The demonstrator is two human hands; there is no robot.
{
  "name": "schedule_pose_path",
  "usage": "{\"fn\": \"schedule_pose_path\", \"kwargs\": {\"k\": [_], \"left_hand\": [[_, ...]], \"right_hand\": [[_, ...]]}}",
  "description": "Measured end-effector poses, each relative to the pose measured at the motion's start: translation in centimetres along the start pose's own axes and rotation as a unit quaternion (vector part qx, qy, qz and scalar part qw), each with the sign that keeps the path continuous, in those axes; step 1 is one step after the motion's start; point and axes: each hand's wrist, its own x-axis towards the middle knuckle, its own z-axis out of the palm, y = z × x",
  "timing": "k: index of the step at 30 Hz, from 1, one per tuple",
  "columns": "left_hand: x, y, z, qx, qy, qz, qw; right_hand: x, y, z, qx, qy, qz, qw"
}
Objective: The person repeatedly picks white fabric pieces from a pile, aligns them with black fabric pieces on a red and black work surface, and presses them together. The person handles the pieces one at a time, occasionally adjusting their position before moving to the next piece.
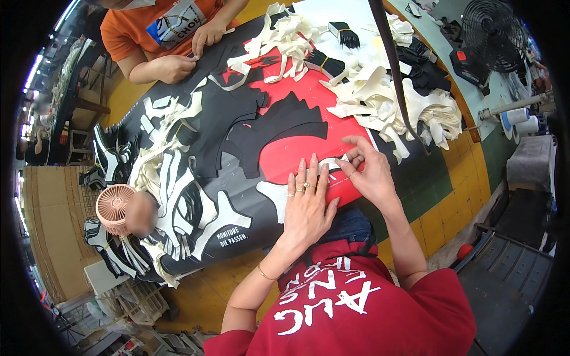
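Observation:
My left hand [306,204] lies flat with stretched fingers across a white, curved cut piece [273,196], pressing it on the black and red mat [285,157]. At the piece's other end, my right hand [371,175] is closed, thumb and forefinger pinched at the white tip [332,162]; the other fingers are curled above. Part of the piece is hidden beneath my left hand. Just beyond my hands lie black curved pieces [291,121] with jagged edges. To the left rests a white piece with dark edging [223,215].
Cream-coloured strips [291,35] and pieces [386,107] are heaped at the far side and right. Trimmed black-and-white pieces [172,196] crowd the left, near a pink fan [116,209]. Across the table a person in orange [154,35] works with both hands. A dark curved rod [396,71] hangs at right.

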Motion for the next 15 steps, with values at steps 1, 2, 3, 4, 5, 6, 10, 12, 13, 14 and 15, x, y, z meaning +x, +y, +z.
{"fn": "schedule_pose_path", "kwargs": {"k": [1,2,3,4,5,6,10,12,13,14,15], "left_hand": [[0.02,0.11,0.06,0.002,0.002,-0.002,1.000],[0.03,0.18,0.11,0.003,0.008,-0.001,1.000],[0.03,0.23,0.16,0.002,0.006,-0.005,1.000],[0.05,0.24,0.21,0.000,0.010,-0.004,1.000],[0.06,0.26,0.27,-0.002,0.013,-0.003,1.000],[0.07,0.26,0.34,-0.002,0.017,-0.003,1.000],[0.01,0.22,0.55,-0.006,0.025,-0.005,1.000],[-0.03,0.20,0.64,-0.009,0.026,-0.006,1.000],[-0.04,0.19,0.69,-0.009,0.027,-0.007,1.000],[-0.06,0.18,0.72,-0.010,0.028,-0.007,1.000],[-0.07,0.16,0.76,-0.011,0.026,-0.009,1.000]], "right_hand": [[0.03,0.05,0.02,0.006,0.003,-0.003,1.000],[0.02,0.11,0.07,0.015,0.008,-0.013,1.000],[-0.04,0.17,0.13,0.023,0.015,-0.026,0.999],[-0.06,0.22,0.20,0.031,0.023,-0.036,0.999],[-0.06,0.25,0.29,0.027,0.026,-0.046,0.998],[-0.06,0.27,0.43,0.021,0.031,-0.052,0.998],[0.14,0.28,0.52,0.051,0.029,-0.030,0.998],[0.17,0.38,0.52,0.073,0.031,-0.019,0.997],[0.15,0.49,0.54,0.086,0.033,-0.021,0.996],[0.07,0.64,0.64,0.108,0.042,-0.014,0.993],[-0.07,0.83,0.80,0.133,0.052,-0.015,0.990]]}}
